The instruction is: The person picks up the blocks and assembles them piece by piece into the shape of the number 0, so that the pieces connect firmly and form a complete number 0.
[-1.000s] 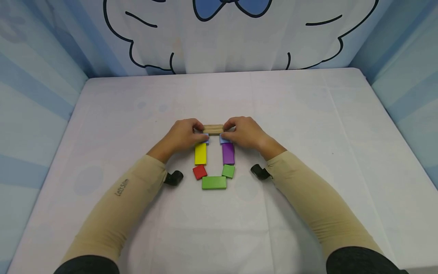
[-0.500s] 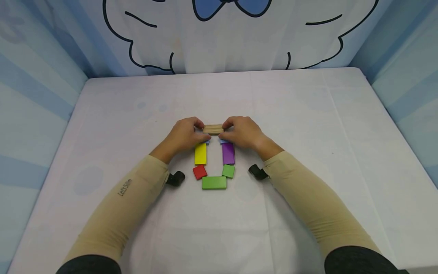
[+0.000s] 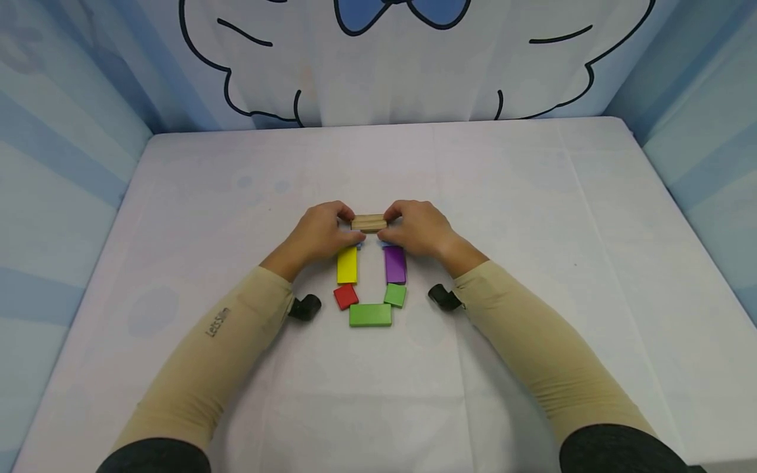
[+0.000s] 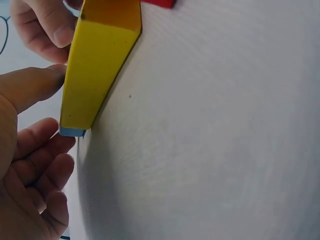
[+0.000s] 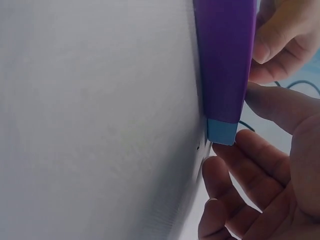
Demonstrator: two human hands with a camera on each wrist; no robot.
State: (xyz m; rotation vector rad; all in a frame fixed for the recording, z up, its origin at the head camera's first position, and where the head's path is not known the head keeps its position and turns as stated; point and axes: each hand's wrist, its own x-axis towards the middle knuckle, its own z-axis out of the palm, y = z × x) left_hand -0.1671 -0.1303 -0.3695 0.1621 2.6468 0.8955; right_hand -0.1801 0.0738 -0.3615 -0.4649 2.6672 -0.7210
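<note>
In the head view, a plain wooden block (image 3: 369, 223) lies across the far end of a ring of coloured blocks. My left hand (image 3: 316, 231) holds its left end between thumb and fingers, and my right hand (image 3: 421, 228) grips the right end the same way. Both thumbs lie along the near side, mostly covering two light blue blocks below them. One blue block (image 4: 72, 132) peeks out past the yellow block (image 4: 95, 75) in the left wrist view. The other blue block (image 5: 222, 132) sits at the end of the purple block (image 5: 225, 60) in the right wrist view.
Closer to me, a red block (image 3: 345, 296) and a small green block (image 3: 395, 295) stand either side of the ring. A long green block (image 3: 370, 315) forms its near end. White cloth covers the table (image 3: 236, 171), with printed curtains (image 3: 402, 72) behind it.
Both hands have shifted slightly inward, and the thumbs have slid toward each other along the wooden block's near side, covering more of the blue blocks. The other blocks have stayed in place.
</note>
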